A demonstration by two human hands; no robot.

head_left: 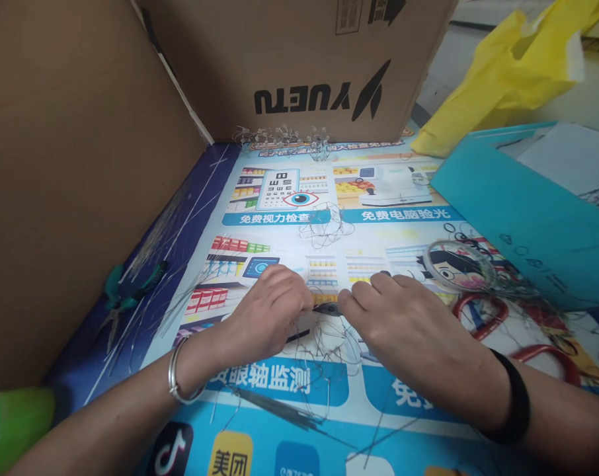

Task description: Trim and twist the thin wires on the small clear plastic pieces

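Observation:
Dark metal plier jaws (328,309) stick out between my two closed hands. The pliers' handles are hidden inside my right hand (408,324), which is wrapped round them. My left hand (272,307) pinches thin wire right beside the jaws. Below the fingers hangs a tangled wire piece (324,340) of loops and loose ends, partly covered by my left hand. Nearer to me lies a bundle of straight wires (277,408). Another looped wire piece (326,221) sits on the printed sheet (369,238) beyond my hands.
Green-handled pliers (131,291) and loose wires (158,231) lie at left. Red-handled scissors (482,317), a tape roll (458,268) and a teal box (518,218) stand at right. Cardboard (299,59) walls the back, with wire pieces (284,137) before it. A yellow bag (508,79) is behind.

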